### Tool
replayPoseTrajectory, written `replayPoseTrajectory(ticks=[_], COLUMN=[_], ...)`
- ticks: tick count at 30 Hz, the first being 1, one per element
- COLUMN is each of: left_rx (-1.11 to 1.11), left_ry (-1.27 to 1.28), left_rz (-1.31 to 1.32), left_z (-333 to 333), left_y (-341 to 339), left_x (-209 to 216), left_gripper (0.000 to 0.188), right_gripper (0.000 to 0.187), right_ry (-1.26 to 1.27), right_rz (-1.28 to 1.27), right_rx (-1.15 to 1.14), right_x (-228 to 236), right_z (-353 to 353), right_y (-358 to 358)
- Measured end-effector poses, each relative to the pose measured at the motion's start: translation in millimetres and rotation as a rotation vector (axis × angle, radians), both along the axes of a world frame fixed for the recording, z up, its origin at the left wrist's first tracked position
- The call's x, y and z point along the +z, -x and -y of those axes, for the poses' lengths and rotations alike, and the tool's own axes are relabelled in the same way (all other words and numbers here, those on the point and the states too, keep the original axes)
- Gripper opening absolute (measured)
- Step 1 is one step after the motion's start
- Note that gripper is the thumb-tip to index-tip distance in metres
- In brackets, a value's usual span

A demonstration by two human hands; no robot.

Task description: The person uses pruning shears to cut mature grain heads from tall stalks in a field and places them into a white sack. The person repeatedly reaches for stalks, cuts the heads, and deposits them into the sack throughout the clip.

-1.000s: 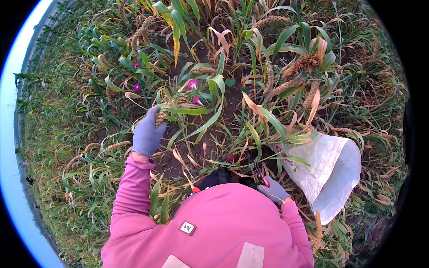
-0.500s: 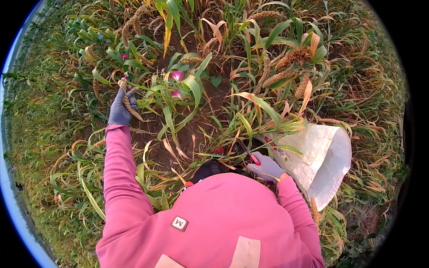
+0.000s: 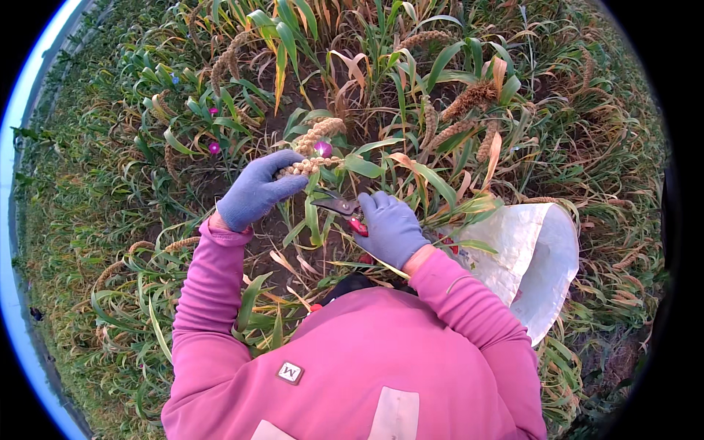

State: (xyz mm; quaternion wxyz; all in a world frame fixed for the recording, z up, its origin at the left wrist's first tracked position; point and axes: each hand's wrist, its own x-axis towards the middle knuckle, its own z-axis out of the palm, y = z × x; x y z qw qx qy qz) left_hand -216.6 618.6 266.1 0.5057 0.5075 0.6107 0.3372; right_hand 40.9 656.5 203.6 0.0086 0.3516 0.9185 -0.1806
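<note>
My left hand [image 3: 260, 189], in a grey-purple glove, is closed round tan millet heads [image 3: 320, 132] that stick out past its fingers toward the middle. Just right of it, my right hand [image 3: 394, 231], gloved alike, grips a pair of pruning shears [image 3: 336, 203]. The shears have red handles and dark blades. Those blades point left and stand apart, close below the held millet, beside a green leaf [image 3: 312, 220]. Whether they touch a stem I cannot tell. A magenta flower [image 3: 323, 149] shows between the millet heads.
A white woven sack [image 3: 506, 246] lies with its mouth to the right, beside my right forearm. Millet plants with drooping heads [image 3: 469, 99] and long leaves stand all around. More heads [image 3: 110, 275] hang at the left. Bare soil [image 3: 264, 246] shows between stalks.
My left hand has come right and nearer the middle, with millet in its grasp. My right hand has risen from beside the sack, bringing the shears up close to the left hand.
</note>
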Motion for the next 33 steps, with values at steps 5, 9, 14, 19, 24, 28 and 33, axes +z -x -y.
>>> replayPoseTrajectory(ticks=[5,9,14,19,24,28,33], left_rx=[0.038,0.085,0.142,0.2,0.352,-0.169,-0.603], left_ry=[0.005,-0.094,-0.124,0.037,-0.266,-0.582,-0.631], left_rz=[0.086,0.126,0.176,0.531,0.382,0.265,0.484], left_z=[7.2,22.0,40.6,37.4,2.8,-39.7,-70.0], left_y=[-51.9,-90.6,-127.0,-134.5,-134.9,-207.4,-402.1], left_x=[-2.0,-11.5,-31.2,-19.1,34.0,58.1,37.6], left_gripper=[0.027,0.032,0.038,0.029,0.02,0.027,0.032], right_gripper=[0.059,0.055,0.048,0.039,0.043,0.047,0.048], right_ry=[-0.093,-0.041,0.048,0.262,0.297,0.344,0.433], right_rz=[0.025,0.074,0.049,0.051,-0.006,-0.009,0.128], right_rx=[0.005,0.024,0.115,-0.045,-0.152,-0.335,-0.544], right_x=[-15.2,-14.6,-26.1,-0.2,1.9,3.6,8.3], right_z=[0.9,15.0,34.5,40.4,47.2,71.0,92.7], right_y=[17.2,-2.0,-36.4,-57.8,-113.2,-172.2,-206.3])
